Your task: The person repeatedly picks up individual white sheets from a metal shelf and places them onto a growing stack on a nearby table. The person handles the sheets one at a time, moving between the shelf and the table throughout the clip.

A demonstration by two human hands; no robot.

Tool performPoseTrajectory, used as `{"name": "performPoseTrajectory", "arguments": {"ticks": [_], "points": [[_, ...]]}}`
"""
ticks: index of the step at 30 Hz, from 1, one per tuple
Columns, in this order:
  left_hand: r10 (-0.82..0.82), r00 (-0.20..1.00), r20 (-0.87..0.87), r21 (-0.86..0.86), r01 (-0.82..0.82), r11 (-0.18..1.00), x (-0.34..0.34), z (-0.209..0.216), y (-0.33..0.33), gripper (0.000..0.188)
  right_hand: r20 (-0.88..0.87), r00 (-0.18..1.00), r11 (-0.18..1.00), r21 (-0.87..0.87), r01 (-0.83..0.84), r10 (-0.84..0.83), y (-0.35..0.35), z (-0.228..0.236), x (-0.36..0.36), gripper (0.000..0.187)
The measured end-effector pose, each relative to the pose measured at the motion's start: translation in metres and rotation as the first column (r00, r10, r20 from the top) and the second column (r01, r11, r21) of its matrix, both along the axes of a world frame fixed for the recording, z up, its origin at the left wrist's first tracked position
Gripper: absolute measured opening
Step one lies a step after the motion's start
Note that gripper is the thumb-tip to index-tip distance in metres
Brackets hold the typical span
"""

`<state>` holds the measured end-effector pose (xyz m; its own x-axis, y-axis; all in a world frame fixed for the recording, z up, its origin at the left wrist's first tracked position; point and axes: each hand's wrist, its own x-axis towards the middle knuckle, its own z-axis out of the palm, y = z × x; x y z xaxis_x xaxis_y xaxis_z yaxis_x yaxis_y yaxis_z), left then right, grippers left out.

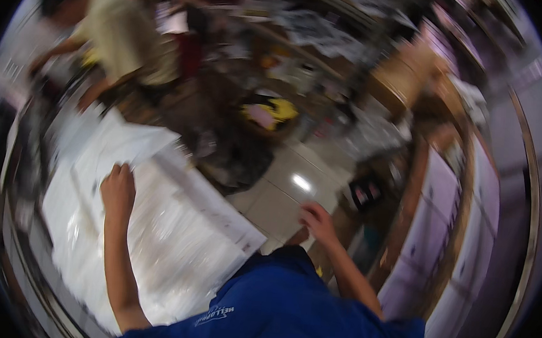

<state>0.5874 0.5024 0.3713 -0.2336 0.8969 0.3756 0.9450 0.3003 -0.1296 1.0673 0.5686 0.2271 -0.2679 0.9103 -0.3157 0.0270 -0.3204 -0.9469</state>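
Observation:
The picture is blurred by motion. My left hand (117, 190) rests on a wide stack of white printed sheets (172, 237) that covers a table at the left, its fingers on the edge of an upper sheet. My right hand (317, 221) hangs free above the tiled floor (295, 183), fingers loosely curled, nothing in it. My blue shirt fills the lower middle.
Another person in a pale shirt (120, 33) bends over the far end of the table. A yellow and pink object (268, 113) lies among dark clutter on the floor. Stacks of white and brown boards (450, 213) stand at the right.

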Motion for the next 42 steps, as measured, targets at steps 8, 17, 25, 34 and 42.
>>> {"name": "performPoseTrajectory", "arguments": {"ticks": [8,17,25,34,42], "points": [[-0.184,0.954,0.235,-0.193,0.231,0.954,0.223,0.024,0.055,0.027,-0.186,0.879,0.873,0.317,-0.37,0.44,0.037,0.127,-0.106,0.045],[-0.539,0.451,0.712,-0.086,0.817,0.57,0.357,-0.018,0.038,0.045,0.14,0.979,0.962,0.249,0.108,-0.146,0.019,0.074,0.081,0.029],[-0.253,0.417,0.873,-0.234,0.812,0.534,0.391,-0.06,0.048,0.037,0.471,0.521,0.698,0.397,0.596,-0.712,-0.003,0.039,0.336,0.023],[-0.017,0.525,0.851,-0.472,0.778,0.415,0.419,-0.189,0.027,0.035,0.814,-0.216,0.594,0.55,0.587,-0.539,-0.099,-0.133,0.69,0.014],[0.011,0.517,0.856,-0.482,0.791,0.378,0.455,-0.249,0.025,0.037,0.836,-0.394,0.447,0.54,0.713,-0.382,-0.083,-0.115,0.763,0.016]]}}
